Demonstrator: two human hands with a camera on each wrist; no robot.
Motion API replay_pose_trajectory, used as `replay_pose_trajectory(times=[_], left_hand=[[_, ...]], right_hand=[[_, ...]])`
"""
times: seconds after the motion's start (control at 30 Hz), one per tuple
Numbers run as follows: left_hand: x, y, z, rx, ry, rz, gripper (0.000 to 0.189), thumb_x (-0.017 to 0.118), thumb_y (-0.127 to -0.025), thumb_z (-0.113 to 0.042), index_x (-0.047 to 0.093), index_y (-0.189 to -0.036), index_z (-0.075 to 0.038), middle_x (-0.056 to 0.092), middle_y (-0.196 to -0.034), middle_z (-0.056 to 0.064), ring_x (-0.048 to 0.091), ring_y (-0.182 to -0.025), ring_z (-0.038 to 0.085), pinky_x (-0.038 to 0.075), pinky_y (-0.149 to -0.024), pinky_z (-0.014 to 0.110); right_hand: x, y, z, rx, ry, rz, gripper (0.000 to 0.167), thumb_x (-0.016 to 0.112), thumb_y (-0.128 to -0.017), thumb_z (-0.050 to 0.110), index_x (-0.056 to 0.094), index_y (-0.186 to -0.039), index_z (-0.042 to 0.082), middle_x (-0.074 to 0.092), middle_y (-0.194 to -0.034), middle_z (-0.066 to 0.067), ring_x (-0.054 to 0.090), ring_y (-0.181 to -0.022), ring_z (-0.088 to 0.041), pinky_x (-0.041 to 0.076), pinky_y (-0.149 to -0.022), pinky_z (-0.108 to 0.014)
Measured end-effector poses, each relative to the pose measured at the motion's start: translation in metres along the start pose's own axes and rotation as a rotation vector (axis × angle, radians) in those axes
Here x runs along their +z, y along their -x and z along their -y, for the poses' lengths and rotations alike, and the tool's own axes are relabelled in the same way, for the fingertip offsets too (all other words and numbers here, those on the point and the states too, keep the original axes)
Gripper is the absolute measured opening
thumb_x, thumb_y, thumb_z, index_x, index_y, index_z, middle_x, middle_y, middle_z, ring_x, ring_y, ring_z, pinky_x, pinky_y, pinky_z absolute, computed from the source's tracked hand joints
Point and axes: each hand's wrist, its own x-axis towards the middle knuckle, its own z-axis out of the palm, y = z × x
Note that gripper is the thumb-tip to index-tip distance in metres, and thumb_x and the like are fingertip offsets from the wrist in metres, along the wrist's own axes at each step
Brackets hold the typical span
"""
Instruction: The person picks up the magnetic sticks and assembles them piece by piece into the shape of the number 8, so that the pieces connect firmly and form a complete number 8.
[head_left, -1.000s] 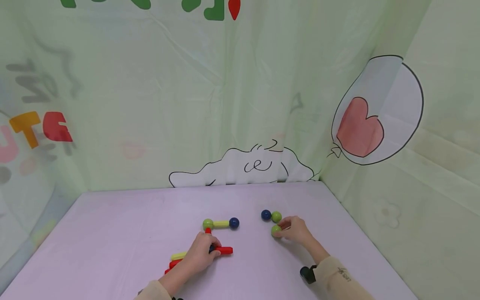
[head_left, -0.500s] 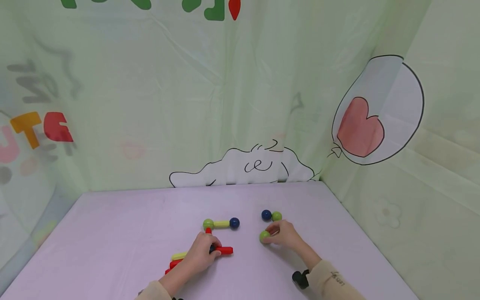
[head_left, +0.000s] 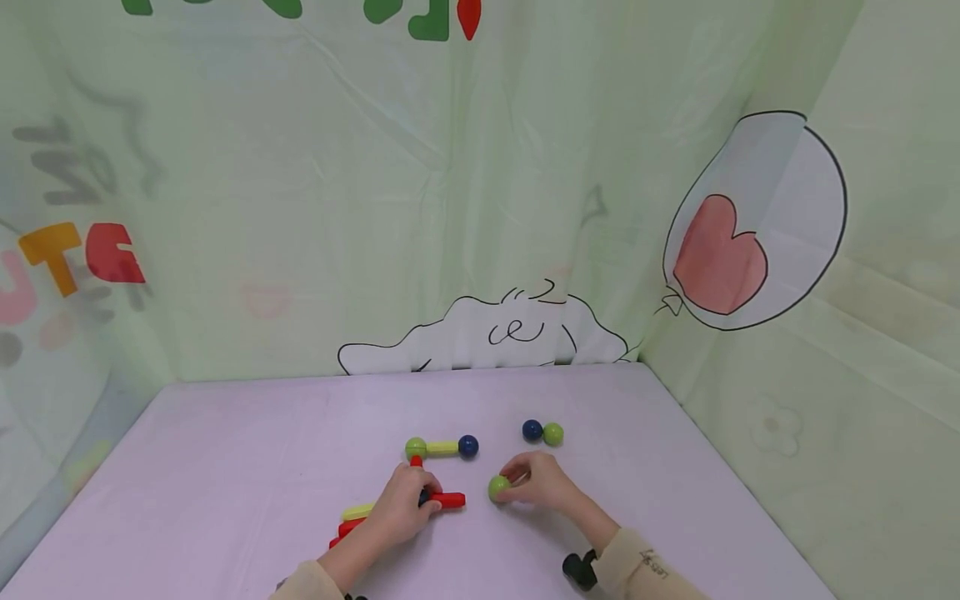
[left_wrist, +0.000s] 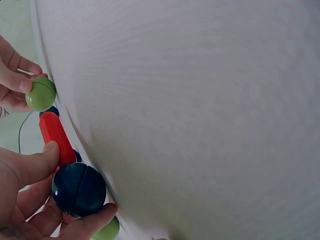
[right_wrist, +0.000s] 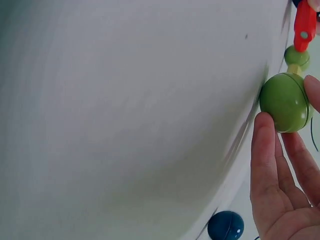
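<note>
My left hand (head_left: 402,504) holds a dark blue ball (left_wrist: 79,190), with its thumb against a red rod (head_left: 450,500) that sticks out to the right. A second red rod (head_left: 416,461) runs from under that hand to a green ball (head_left: 416,448). From there a yellow rod (head_left: 442,447) leads to another blue ball (head_left: 468,447). Between thumb and fingers, my right hand (head_left: 542,482) pinches a loose green ball (right_wrist: 285,102), a short gap away from the free end of the red rod. Fingers cover much of the left joint in the head view.
Farther back on the table (head_left: 247,450), a blue ball (head_left: 532,430) and a green ball (head_left: 553,434) sit side by side. A yellow rod (head_left: 357,512) and red rods (head_left: 351,527) lie partly behind the left forearm. Printed curtains stand behind the table and at both sides.
My right hand has carried its green ball leftward and nearer, away from the pair of balls toward the red rod. The left hand and the joined pieces have stayed put.
</note>
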Motion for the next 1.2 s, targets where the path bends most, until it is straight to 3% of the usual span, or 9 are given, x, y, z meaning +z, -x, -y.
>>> replay_pose_trajectory(times=[0.6, 1.2], left_hand=[[0.001, -0.002, 0.002, 0.000, 0.004, 0.004, 0.012, 0.074, -0.076, -0.011, 0.069, -0.087, -0.009, 0.057, -0.080, -0.005, 0.045, -0.081, 0.014, 0.045, -0.071, 0.029], [-0.004, -0.001, 0.001, 0.014, -0.011, 0.033, 0.010, 0.072, -0.077, -0.012, 0.070, -0.086, -0.009, 0.058, -0.082, -0.005, 0.045, -0.082, 0.014, 0.044, -0.072, 0.031]], right_hand=[[0.016, -0.003, 0.022, -0.016, -0.038, 0.103, 0.027, 0.079, -0.069, 0.014, 0.066, -0.090, 0.004, 0.063, -0.081, 0.000, 0.057, -0.070, -0.013, 0.049, -0.060, -0.025], [0.022, -0.006, 0.022, 0.049, -0.043, 0.080, 0.026, 0.080, -0.067, 0.013, 0.069, -0.088, 0.003, 0.064, -0.075, 0.000, 0.058, -0.067, -0.012, 0.050, -0.058, -0.026]])
